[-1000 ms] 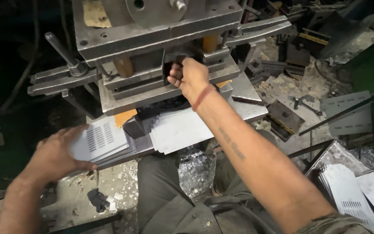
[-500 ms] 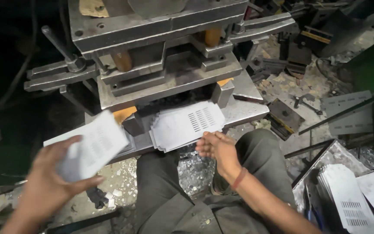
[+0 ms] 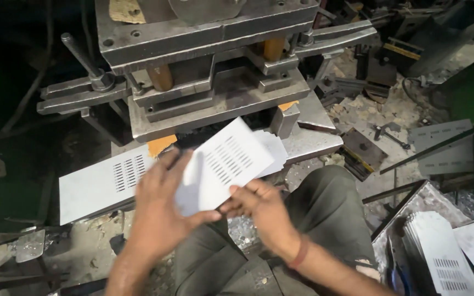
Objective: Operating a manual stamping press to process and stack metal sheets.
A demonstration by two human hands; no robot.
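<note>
Bare forearms, red wristband (image 3: 301,253), olive trousers (image 3: 325,219).

hands: 2 (image 3: 157,211) (image 3: 261,208) | slotted sheets nr hands: 2 (image 3: 223,164) (image 3: 102,183) | press: 1 (image 3: 215,60)

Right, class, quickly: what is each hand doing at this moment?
Left hand: closed on the near edge of the white slotted metal sheet.
Right hand: pinching the same sheet's lower edge.
</note>
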